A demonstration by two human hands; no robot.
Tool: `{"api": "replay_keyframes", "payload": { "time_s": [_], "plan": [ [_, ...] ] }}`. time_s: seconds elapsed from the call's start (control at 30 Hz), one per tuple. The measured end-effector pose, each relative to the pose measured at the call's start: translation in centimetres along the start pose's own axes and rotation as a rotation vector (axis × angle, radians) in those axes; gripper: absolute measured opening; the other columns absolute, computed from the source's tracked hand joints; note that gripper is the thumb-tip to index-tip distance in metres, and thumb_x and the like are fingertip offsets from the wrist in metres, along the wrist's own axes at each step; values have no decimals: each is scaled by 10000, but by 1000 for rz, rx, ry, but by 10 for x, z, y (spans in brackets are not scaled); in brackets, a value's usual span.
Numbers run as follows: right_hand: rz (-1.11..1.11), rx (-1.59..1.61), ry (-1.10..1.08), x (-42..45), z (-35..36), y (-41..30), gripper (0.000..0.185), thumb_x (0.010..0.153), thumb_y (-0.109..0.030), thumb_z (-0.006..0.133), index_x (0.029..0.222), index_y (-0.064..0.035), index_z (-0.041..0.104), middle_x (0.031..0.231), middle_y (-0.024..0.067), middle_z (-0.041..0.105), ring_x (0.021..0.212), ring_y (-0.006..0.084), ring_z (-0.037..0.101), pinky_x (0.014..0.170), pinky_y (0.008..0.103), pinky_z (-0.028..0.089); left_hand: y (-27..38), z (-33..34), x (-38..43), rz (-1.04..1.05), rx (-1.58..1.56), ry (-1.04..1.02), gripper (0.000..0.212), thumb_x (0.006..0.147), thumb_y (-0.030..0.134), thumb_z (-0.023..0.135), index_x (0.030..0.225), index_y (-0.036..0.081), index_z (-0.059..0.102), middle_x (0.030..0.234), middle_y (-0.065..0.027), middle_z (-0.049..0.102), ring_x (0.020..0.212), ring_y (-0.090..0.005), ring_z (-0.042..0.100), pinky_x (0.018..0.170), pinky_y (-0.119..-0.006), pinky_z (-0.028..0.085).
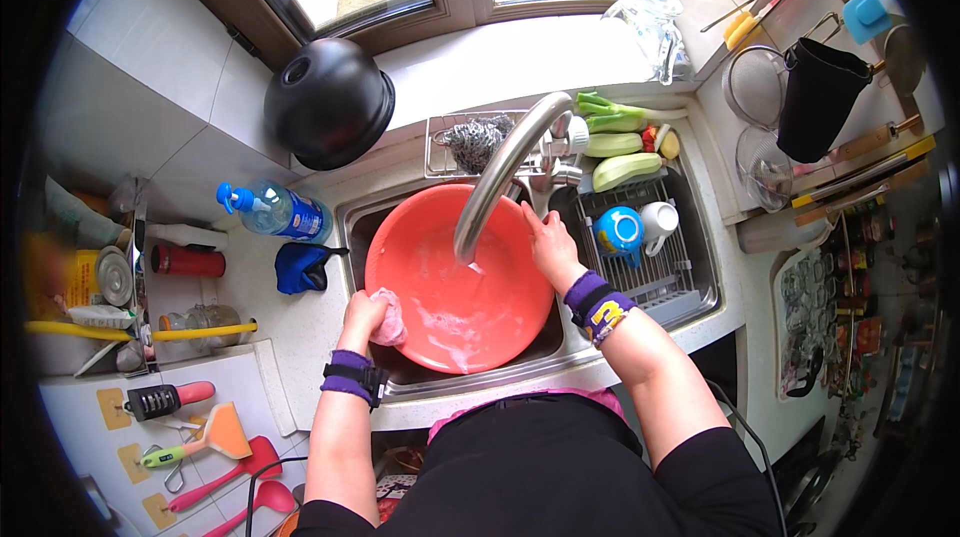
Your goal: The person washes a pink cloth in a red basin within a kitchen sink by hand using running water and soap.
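A large red plastic basin (480, 312) with some sudsy water sits tilted in the left bowl of a steel sink (405, 387). At its left rim, my left hand (369, 314) grips a pink cloth (390, 321). My right hand (553, 246) rests by the basin's right rim, index finger stretched towards the faucet side, its palm side hidden. The curved steel faucet (504, 169) reaches over the basin, a little water at its spout. In the right bowl, a blue mug (619, 231) and a white mug (659, 220) stand upside down on a drying rack (660, 278).
Behind the sink are a wire basket with steel wool (476, 143), peeled gourds (626, 171) and green onions (611, 113). A blue-capped pump bottle (289, 213), a blue cloth pouch (301, 267) and a black pot (328, 103) stand left. Strainers (756, 85) hang at right.
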State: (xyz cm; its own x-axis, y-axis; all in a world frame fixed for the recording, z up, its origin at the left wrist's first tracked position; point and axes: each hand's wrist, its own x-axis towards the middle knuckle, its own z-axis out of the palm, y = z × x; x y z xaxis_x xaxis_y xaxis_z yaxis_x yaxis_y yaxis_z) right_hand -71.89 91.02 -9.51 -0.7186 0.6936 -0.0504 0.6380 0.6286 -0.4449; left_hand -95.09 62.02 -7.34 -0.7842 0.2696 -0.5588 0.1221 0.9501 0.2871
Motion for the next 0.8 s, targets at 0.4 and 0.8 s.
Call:
{"api": "replay_keyframes", "payload": {
  "time_s": [0.4,0.8],
  "plan": [
    [-15,-193,-153,18,-6,-13,672,791,-41,554,1407,-233,366,1057,186,525,910,343,597,666,406,551,-22,14,2,-20,-32,-184,458,777,280,579,1017,-106,636,1008,-311,627,1004,-374,631,848,-395,500],
    [-110,20,127,9,-23,-19,468,787,-182,656,1240,-189,539,1038,88,531,985,273,540,738,373,526,15,1,-51,89,230,163,621,782,332,597,1245,-64,480,1149,-303,561,1043,-426,583,886,-457,475]
  ]
}}
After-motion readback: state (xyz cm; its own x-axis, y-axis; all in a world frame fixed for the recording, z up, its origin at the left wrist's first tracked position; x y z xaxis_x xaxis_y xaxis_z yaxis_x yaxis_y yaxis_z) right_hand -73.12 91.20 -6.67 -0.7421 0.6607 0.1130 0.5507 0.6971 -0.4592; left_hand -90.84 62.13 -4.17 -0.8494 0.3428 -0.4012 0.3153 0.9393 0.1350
